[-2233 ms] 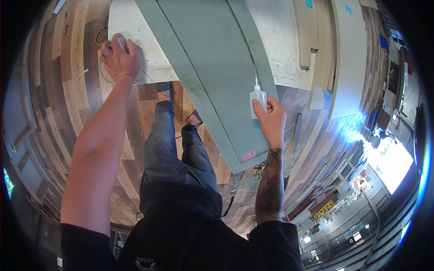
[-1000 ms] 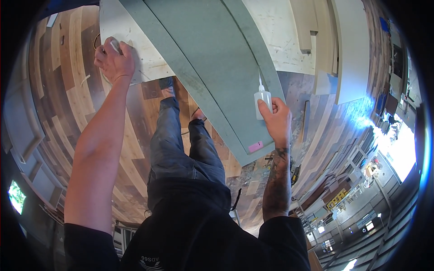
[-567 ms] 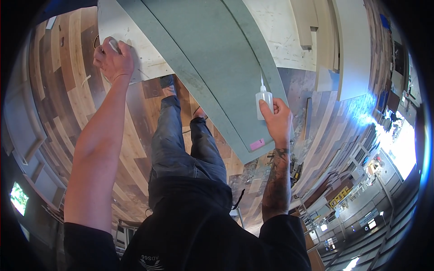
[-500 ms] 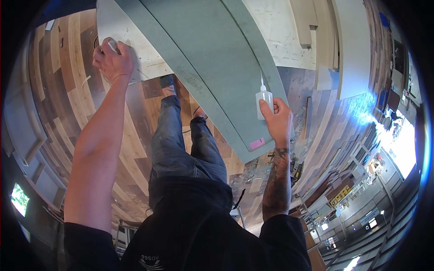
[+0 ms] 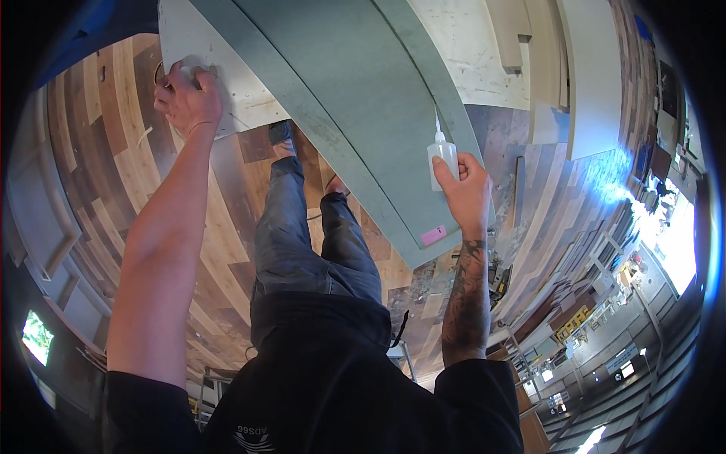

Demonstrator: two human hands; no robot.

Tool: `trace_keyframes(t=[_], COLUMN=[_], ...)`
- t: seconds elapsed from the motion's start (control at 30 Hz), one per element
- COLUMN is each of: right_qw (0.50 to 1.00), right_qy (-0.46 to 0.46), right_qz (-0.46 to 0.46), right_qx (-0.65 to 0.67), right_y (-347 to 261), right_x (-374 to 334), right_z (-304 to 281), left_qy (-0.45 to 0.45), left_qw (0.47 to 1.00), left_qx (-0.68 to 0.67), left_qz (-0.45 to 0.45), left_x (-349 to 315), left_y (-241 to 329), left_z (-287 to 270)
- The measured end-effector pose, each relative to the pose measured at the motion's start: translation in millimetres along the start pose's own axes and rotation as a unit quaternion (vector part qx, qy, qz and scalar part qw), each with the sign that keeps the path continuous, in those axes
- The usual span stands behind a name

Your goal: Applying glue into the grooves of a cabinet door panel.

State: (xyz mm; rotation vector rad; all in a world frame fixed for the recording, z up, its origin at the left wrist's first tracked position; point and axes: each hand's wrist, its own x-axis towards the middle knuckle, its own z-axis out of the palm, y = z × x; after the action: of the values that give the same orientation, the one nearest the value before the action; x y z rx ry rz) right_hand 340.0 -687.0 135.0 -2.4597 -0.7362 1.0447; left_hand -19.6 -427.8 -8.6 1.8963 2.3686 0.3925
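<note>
In my right hand (image 5: 467, 191) is a translucent white squeeze bottle (image 5: 442, 160) with a long thin nozzle. My thumb presses its side, and it stands nozzle-up in the picture, the tip by the dark groove along the right of a grey-green panel (image 5: 355, 98). A pink label (image 5: 433, 235) sits at the panel's near end. My left hand (image 5: 189, 100) is closed at the left edge of the white worktop (image 5: 246, 106). Its curled fingers hide whatever they hold.
The panel lies across the worktop and juts out toward me. Cream boards (image 5: 597, 83) stand at the right. Beneath is a wood-plank floor (image 5: 121, 98). Stacked strips and shelving (image 5: 563, 303) line the lower right. My feet are under the worktop's near edge.
The bottle and my right hand have moved slightly away from me, along the groove. My left hand stays at the worktop edge; the pale thing glimpsed in its fingers is now less visible.
</note>
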Motion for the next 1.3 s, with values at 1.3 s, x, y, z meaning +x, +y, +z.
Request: trace_keyframes(t=[1.3], right_qw=[0.999], right_qy=[0.029], right_qz=[0.02], right_qx=[-0.005], right_y=[24.7], right_x=[-13.9], right_z=[-6.9], left_qy=[0.023], left_qw=[0.999], left_qx=[0.009], left_qz=[0.027], left_x=[0.3], left_y=[-0.3], left_z=[0.9])
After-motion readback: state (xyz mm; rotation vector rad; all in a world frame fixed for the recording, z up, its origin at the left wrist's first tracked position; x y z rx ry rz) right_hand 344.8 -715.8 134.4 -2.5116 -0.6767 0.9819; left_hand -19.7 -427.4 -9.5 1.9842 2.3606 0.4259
